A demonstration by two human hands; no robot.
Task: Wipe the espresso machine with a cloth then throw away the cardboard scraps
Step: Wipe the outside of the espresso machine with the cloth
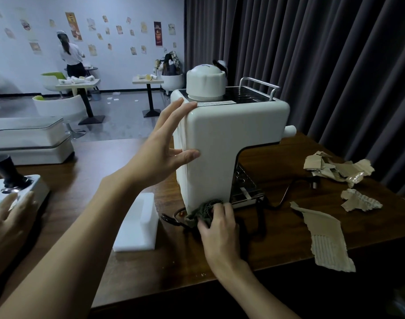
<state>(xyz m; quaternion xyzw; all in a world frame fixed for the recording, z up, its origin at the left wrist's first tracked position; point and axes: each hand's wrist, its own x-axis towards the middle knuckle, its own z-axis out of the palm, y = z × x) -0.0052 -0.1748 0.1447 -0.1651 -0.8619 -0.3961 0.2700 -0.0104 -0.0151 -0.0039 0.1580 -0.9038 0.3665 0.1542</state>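
A white espresso machine (220,139) stands on the brown wooden table (88,176), its side turned towards me. My left hand (160,146) lies flat against the machine's rear upper corner, fingers straight. My right hand (220,224) grips a bunched grey-green cloth (205,209) and presses it against the machine's bottom edge. Torn cardboard scraps lie to the right: a heap (335,168) at the far side, a small piece (360,200), and a long strip (325,238) hanging over the table's front edge.
A white foam block (139,224) lies left of the machine. The machine's black power cord (261,212) trails beside my right hand. Another person's hand (8,217) rests by a white device with a black tamper (10,173). Dark curtains hang behind; café tables and a person stand farther back.
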